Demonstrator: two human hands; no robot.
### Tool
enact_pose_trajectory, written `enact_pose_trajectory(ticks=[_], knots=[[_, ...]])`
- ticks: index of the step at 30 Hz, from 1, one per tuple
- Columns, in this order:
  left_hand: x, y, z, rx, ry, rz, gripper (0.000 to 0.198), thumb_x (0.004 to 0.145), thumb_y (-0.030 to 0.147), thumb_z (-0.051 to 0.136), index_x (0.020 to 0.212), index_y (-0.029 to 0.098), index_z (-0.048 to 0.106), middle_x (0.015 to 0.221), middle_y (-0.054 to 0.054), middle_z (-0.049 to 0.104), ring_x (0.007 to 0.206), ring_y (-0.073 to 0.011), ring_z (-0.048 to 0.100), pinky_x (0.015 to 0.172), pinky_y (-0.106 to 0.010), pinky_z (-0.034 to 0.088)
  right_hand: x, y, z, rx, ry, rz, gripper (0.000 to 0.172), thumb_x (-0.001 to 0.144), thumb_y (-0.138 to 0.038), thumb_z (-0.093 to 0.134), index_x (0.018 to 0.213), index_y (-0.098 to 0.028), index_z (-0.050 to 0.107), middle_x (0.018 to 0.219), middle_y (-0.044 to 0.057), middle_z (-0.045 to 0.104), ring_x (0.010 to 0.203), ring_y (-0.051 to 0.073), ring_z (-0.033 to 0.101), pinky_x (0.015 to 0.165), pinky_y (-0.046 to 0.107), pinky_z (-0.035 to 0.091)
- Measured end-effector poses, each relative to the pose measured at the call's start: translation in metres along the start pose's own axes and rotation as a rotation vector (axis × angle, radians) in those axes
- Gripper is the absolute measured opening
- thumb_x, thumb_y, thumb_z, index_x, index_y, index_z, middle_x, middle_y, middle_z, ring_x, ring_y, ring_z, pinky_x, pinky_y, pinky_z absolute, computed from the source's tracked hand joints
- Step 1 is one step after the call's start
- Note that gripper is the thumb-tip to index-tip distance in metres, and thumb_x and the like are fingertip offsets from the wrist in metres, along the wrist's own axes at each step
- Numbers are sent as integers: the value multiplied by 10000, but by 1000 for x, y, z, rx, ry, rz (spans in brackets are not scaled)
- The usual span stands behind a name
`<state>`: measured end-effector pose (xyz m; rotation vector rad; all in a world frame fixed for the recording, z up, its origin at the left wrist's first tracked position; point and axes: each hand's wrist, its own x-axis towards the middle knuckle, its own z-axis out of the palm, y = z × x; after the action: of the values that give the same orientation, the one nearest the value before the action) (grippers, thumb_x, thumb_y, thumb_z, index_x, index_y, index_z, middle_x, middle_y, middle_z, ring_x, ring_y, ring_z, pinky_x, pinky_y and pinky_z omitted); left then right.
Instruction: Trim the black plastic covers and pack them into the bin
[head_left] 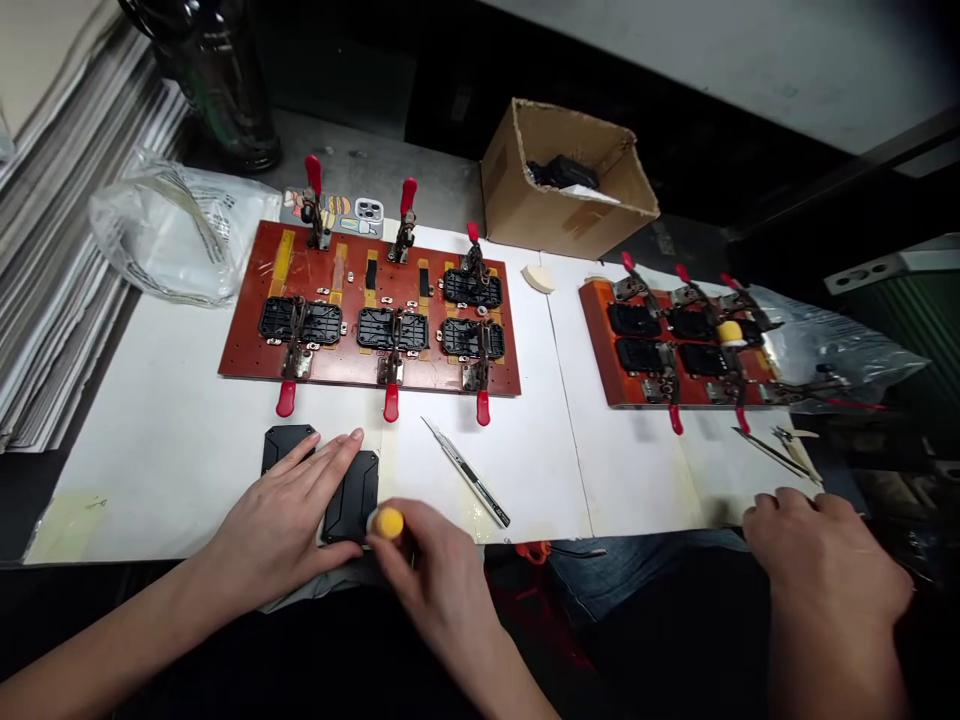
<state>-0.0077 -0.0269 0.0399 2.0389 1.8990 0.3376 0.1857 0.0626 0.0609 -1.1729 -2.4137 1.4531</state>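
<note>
My left hand [281, 520] lies flat with fingers spread on two black plastic plates at the near table edge, one plate [283, 443] under the fingertips and the other [352, 497] beside the thumb. My right hand [442, 585] pinches a small round yellow piece [388, 522] against the near corner of the right-hand plate. Behind them a red fixture board [247, 350] carries several black parts held by red-handled toggle clamps [391, 402].
A utility knife [469, 472] lies right of my hands. A second red fixture board [600, 345] sits further right with tweezers [772, 452] beside it. Another person's hand [825, 575] rests at the near right edge. A cardboard box [525, 210], a plastic bag [172, 235] and a phone [341, 210] stand behind.
</note>
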Motion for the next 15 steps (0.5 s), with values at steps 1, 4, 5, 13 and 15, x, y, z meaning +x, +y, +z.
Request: enact_pose_trajectory(ticks=[1,4,5,13,15], knots=[[0,0,0,-2,2,0,993,882,538,625,1594,91,97,1598,-136,406,1465,-234,401,1258,-428,253,4,0,2,-8,58,-13,104,979,-271,586,1060,-231,638,858,-13,638,706,128,586,667,218,455],[0,1,0,0,8,0,996,887,532,621,1595,89,78,1607,-134,391,1480,-217,374,1272,-416,220,19,0,11,-100,187,-89,226,998,-269,532,1199,-206,615,933,34,634,773,163,600,723,255,466],[0,1,0,5,3,-2,993,887,534,620,1593,88,83,1611,-134,383,1484,-214,366,1274,-415,213,19,-1,12,-137,158,-102,239,1001,-257,517,1215,-208,611,941,39,632,789,172,602,724,261,466],[0,4,1,27,-19,-39,984,897,567,596,1592,92,88,1621,-127,368,1494,-212,344,1276,-420,166,-28,24,-20,26,119,21,146,947,-334,628,1051,-234,646,852,-12,651,642,120,560,605,216,469],[2,5,1,42,-10,-38,969,913,578,572,1598,113,68,1625,-125,361,1502,-227,329,1277,-464,131,-23,43,-11,30,392,13,187,949,-342,614,1074,-203,636,896,18,666,605,112,547,555,219,461]])
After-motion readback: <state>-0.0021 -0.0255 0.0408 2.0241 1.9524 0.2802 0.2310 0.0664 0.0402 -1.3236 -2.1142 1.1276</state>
